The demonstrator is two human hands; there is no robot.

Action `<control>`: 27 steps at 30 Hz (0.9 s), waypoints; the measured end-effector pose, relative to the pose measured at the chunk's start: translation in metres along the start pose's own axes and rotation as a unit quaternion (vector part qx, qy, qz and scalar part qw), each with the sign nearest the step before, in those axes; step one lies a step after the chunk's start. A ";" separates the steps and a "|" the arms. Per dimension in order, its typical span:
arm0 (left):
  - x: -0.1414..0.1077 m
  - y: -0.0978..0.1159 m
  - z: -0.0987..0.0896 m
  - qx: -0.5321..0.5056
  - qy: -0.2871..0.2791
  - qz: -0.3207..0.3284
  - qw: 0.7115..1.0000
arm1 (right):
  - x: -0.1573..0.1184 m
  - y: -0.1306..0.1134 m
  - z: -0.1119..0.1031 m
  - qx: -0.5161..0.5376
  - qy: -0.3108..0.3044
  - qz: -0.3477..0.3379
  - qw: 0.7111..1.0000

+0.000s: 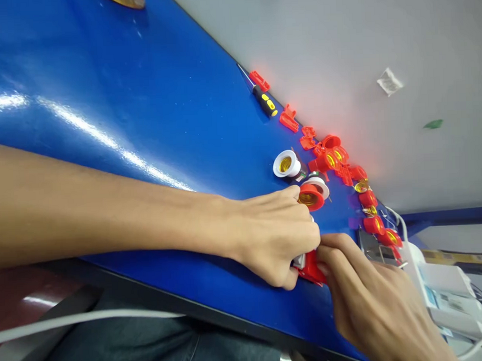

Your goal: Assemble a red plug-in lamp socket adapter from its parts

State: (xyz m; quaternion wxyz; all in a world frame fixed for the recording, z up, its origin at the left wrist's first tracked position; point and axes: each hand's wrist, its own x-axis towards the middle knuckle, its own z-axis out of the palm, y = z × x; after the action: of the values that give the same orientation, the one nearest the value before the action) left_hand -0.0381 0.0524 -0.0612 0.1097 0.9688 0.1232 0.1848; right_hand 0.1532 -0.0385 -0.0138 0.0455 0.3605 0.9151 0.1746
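My left hand point(276, 234) is closed, its fingers curled down around a red plastic lamp-holder part point(312, 271) on the table. A whitish-grey piece point(299, 261) shows beside that part, under my left fingers. From the other side, the bent fingers of my right hand point(371, 297) pinch the same red part. A red lamp holder point(311, 197) with a brass-coloured threaded inside touches or nearly touches my left knuckles. Just beyond it lie a white-rimmed lamp holder point(286, 164) and another white-rimmed piece point(317, 185). My fingertips are mostly hidden.
Along the wall edge of the blue table point(175, 114) runs a row of several red lamp-holder parts point(331, 159). A black and yellow screwdriver point(265, 100) lies near the wall. White boxes and cables point(446, 289) stand at the right. A white cable point(91, 315) crosses below the table's front edge.
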 end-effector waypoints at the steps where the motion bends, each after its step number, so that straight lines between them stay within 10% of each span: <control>1: 0.000 0.000 0.000 0.000 0.000 0.000 1.000 | 0.000 0.000 0.000 0.003 0.005 0.000 1.000; 27: 0.000 0.000 0.000 -0.024 0.005 0.003 1.000 | -0.006 -0.001 0.004 0.011 0.028 0.002 1.000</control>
State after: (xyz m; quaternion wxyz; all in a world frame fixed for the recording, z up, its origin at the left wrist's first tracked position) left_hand -0.0380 0.0524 -0.0615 0.1315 0.9654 0.1168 0.1923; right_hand 0.1579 -0.0423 -0.0183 0.0158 0.3582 0.9171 0.1745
